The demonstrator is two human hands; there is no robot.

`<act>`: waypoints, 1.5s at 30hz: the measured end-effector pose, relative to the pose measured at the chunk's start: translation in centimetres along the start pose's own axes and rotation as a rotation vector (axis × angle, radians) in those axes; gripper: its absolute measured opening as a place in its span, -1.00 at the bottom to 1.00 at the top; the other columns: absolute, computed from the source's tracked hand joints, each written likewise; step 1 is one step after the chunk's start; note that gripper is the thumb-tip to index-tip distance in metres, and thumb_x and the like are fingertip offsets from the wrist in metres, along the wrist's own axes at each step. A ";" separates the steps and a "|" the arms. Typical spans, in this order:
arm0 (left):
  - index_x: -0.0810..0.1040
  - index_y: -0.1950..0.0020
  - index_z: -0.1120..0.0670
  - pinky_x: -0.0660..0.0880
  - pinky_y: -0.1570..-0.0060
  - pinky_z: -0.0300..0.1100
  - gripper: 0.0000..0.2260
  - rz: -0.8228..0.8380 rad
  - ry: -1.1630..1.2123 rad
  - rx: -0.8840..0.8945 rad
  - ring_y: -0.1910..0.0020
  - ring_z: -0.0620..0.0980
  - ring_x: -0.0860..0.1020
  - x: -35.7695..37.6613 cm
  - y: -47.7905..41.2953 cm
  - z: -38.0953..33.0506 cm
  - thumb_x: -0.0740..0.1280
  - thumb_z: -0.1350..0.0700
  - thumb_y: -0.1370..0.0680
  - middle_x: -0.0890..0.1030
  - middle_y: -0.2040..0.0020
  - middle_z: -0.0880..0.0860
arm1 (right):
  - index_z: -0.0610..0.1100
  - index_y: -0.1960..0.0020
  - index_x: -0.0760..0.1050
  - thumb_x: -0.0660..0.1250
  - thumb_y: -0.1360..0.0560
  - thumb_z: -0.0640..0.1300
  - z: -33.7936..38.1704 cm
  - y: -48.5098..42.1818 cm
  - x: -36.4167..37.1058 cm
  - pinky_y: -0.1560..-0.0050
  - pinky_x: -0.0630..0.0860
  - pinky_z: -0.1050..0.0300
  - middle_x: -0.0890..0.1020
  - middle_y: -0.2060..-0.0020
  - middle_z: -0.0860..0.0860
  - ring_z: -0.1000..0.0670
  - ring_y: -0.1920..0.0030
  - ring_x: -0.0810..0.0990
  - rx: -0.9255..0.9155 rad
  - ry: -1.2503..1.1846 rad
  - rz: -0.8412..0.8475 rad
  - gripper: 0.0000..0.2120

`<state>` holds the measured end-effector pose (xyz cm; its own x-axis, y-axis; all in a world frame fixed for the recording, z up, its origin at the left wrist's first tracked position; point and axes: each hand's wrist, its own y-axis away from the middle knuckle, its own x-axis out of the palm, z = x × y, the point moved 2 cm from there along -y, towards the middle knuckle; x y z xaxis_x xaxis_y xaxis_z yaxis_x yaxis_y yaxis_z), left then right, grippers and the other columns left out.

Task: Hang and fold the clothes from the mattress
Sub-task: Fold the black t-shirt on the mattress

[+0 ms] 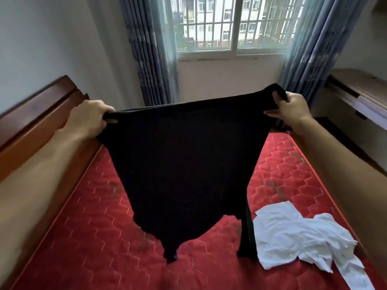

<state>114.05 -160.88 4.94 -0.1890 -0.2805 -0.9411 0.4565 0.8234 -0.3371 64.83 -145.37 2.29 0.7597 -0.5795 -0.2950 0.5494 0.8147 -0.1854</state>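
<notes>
A black garment point(184, 164) hangs spread out in the air above the red quilted mattress point(83, 227). My left hand point(92, 116) grips its upper left corner and my right hand point(291, 108) grips its upper right corner, stretching the top edge between them. The garment's lower ends dangle down to the mattress near the middle. A crumpled white garment point(293, 235) lies on the mattress at the lower right, beside the black one's hanging end.
A brown wooden bed frame point(35, 114) runs along the left side. Ahead are a barred window point(230, 24) and blue-grey curtains point(150, 59) on both sides. A wooden desk point(360, 91) stands at the right, past the mattress edge.
</notes>
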 end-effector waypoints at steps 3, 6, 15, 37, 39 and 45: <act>0.68 -0.04 0.09 0.49 0.16 0.04 -0.79 -0.098 -0.028 0.026 0.04 0.28 0.55 -2.5 -1.7 -0.1 0.41 0.26 -0.43 0.58 0.08 0.19 | -0.11 -0.15 0.52 0.21 -0.65 -0.01 1.9 -1.7 -0.3 0.01 0.65 0.12 0.65 0.02 -0.05 -0.02 0.15 0.71 -0.084 -0.038 -0.001 -0.78; 0.69 -0.05 0.13 0.40 0.19 -0.03 -0.77 -0.196 -0.045 0.025 0.03 0.29 0.55 -4.2 -1.8 -0.4 0.42 0.31 -0.43 0.58 0.06 0.22 | -0.11 -0.18 0.48 0.19 -0.66 -0.02 3.4 -2.2 -0.3 0.05 0.63 0.22 0.63 0.00 -0.02 0.10 0.21 0.71 -0.140 -0.087 0.019 -0.79; 0.69 -0.03 0.05 0.49 0.27 -0.04 -0.60 -0.151 -0.064 0.021 0.10 0.24 0.59 -2.0 3.9 -0.4 0.38 0.39 -0.28 0.59 0.07 0.10 | -0.22 -0.17 0.52 0.23 -0.52 0.10 1.9 3.1 1.2 0.07 0.62 0.28 0.64 0.07 -0.05 0.14 0.23 0.70 -0.139 -0.181 0.048 -0.58; 0.55 0.08 0.01 0.48 0.49 -0.14 -0.62 0.817 0.194 -0.304 0.41 0.04 0.59 48.6 52.8 -11.0 0.52 0.34 -0.22 0.52 0.14 -0.04 | -0.24 -0.09 0.67 0.39 -0.40 -0.47 -50.7 40.7 12.4 -0.07 0.45 0.18 0.72 -0.01 -0.16 -0.15 -0.06 0.69 0.530 0.737 0.712 -0.69; 0.55 0.05 0.03 0.51 0.45 -0.12 -0.66 0.855 0.184 -0.331 0.37 0.04 0.60 51.4 56.9 -11.9 0.54 0.30 -0.28 0.51 0.10 -0.02 | -0.23 -0.12 0.67 0.36 -0.41 -0.47 -54.5 44.2 12.6 -0.16 0.47 0.13 0.71 -0.05 -0.15 -0.15 -0.11 0.67 0.583 0.758 0.766 -0.66; 0.58 0.07 0.12 0.49 0.43 -0.12 -0.66 0.957 0.136 -0.371 0.26 0.07 0.54 55.2 63.7 -12.7 0.52 0.39 -0.25 0.52 0.12 0.06 | -0.10 -0.23 0.61 0.27 -0.47 -0.35 -59.7 49.3 12.1 -0.17 0.51 -0.03 0.66 -0.18 -0.09 -0.17 -0.20 0.61 0.704 0.896 0.806 -0.61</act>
<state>121.64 -117.61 -68.11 0.0052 0.6103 -0.7922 0.1751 0.7794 0.6016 80.37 -110.96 -66.39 0.6152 0.4667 -0.6353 0.3325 0.5771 0.7459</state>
